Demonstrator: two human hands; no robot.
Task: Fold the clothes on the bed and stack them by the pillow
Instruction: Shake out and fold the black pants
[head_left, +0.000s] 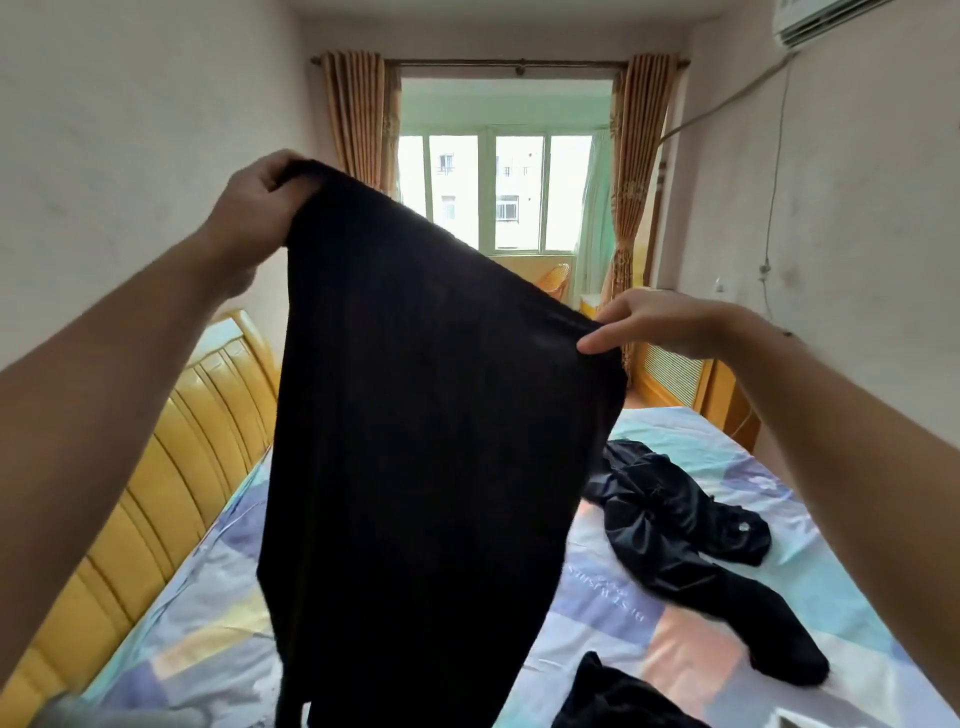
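So the person's standing at the side of the bed (727, 452) with a black garment (415, 441) held up in the air by its top edge, both arms stretched out. The left hand (254, 208) is up at about 10 o'clock in the view, fingers curled over and gripping one top corner. The right hand (649, 322) is lower, around 3 o'clock, thumb and fingers pinching the other corner, so that top edge slopes down from left to right. The rest of the cloth hangs straight down in front of them and runs out of sight at 6 o'clock. Can't tell what kind of garment it is, it's just a big dark sheet of fabric from here.

On the patchwork pastel bedsheet (675, 623), there's a crumpled black garment (691, 545) lying at roughly 4 o'clock, with one long part stretching toward the near edge. Another dark bit of clothing (613, 696) pokes in at 5 o'clock, mostly cut off.

Yellow padded headboard (156, 493) runs along the bed at 8 o'clock. Straight ahead at 12 o'clock is a window (493, 192) with orange curtains (358, 119) drawn to either side, and an air conditioner (826, 21) sits high on the wall at 1 o'clock.
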